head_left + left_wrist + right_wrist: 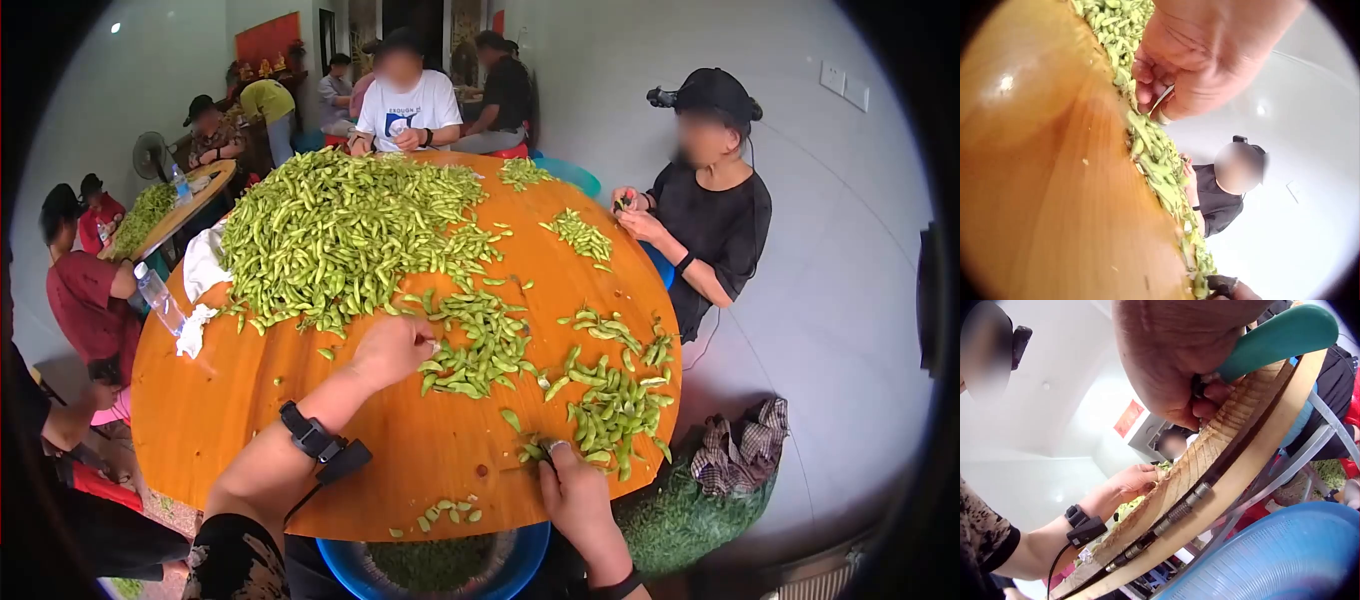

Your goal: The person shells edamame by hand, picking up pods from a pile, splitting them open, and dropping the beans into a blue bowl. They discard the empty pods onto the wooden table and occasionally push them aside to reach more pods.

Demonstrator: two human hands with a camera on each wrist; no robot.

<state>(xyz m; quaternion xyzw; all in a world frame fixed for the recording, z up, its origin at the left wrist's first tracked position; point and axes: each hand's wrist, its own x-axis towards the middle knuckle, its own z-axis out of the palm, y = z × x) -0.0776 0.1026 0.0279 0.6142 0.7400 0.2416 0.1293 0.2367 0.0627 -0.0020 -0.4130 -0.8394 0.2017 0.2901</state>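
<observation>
My left hand (393, 352) reaches to the small pile of green soybean pods (478, 345) in front of the big heap (340, 230). In the left wrist view its thumb and curled fingers (1145, 94) pinch at a pod on the pile's edge. A whitish band shows on the thumb. My right hand (580, 495) is at the table's front right edge, beside another pod pile (615, 410). It grips a tool with a teal handle (1282, 340); the dark end shows at the fingertips, by a few pods, and the rest is hidden in the hand.
A blue basin (535, 560) with green pieces stands below the round wooden table's (300, 430) near edge. Several shelled beans (440, 515) lie near it. A bottle (158, 298) and crumpled tissue (195, 330) lie left. A person (710, 200) sits right, above a full green sack (700, 515).
</observation>
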